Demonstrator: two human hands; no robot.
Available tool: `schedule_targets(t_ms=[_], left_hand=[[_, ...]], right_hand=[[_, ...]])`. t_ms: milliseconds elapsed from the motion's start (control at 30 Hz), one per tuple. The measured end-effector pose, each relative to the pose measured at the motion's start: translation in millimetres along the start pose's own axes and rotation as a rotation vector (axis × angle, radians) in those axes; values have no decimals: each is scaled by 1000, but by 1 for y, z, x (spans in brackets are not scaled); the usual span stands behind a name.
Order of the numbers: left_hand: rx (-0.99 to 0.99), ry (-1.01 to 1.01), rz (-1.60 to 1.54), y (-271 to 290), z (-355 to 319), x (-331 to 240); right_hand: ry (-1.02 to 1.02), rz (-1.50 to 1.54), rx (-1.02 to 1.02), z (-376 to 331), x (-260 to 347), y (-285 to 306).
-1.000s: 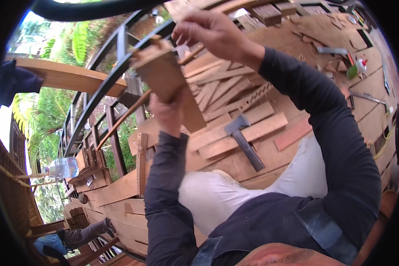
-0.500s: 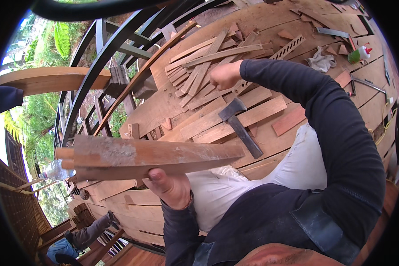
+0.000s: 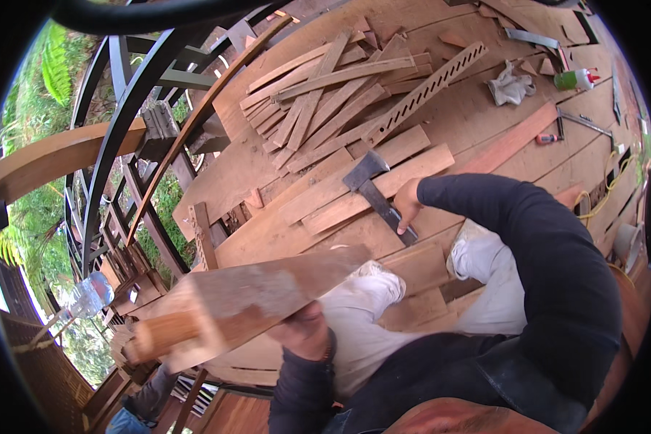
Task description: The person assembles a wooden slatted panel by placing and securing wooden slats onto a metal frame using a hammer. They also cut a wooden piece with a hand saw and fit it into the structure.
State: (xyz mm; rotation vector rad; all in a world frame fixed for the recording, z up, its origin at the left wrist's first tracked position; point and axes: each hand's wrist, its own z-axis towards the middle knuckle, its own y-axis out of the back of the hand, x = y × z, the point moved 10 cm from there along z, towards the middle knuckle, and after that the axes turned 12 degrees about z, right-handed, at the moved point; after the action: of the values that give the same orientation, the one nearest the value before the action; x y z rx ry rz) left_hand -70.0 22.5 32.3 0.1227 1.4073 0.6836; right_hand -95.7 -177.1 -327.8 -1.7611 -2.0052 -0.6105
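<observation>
A thick wooden beam (image 3: 246, 293) with tenons at its left end lies across my left hand (image 3: 304, 333), which grips it from the near side; my fingers beneath it are hidden. That left end is smeared by motion, and a grey patch marks the face. To the right, my right hand (image 3: 408, 205) has come down on the handle of an axe (image 3: 367, 172), with fingers curled at its side. The axe rests on light planks (image 3: 390, 192), its head pointing away from me.
Thin wooden strips (image 3: 318, 94) are piled beyond the axe, beside a slotted wooden piece (image 3: 430, 94). A white cloth (image 3: 511, 85), a glue bottle (image 3: 576, 79) and a screwdriver (image 3: 548, 138) lie at right. A dark curved railing (image 3: 116, 137) stands left, near a clear plastic bottle (image 3: 92, 293).
My right hand has moved from over the strip pile down to the axe handle. The beam in my left hand has tilted, its left end swinging lower and nearer.
</observation>
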Motion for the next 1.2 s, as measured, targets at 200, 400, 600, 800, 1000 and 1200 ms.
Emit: schedule_targets(t_ms=[200,400,600,800,1000,1200], left_hand=[[299,433,-207,-32,-32,7],[271,771,-332,-37,-98,32],[145,742,-290,0,-95,-40],[226,161,79,77,34,-228],[605,0,445,103,106,-295],[1033,-24,909,87,62,-210]], right_hand=[[51,958,-705,37,-27,-41],[-140,917,-806,-55,21,-19],[-292,444,-534,-263,23,-46],[-579,1113,-387,-496,13,-201],[-985,1826,-357,-614,-18,-430],[-927,1947,-550,-650,83,-499]])
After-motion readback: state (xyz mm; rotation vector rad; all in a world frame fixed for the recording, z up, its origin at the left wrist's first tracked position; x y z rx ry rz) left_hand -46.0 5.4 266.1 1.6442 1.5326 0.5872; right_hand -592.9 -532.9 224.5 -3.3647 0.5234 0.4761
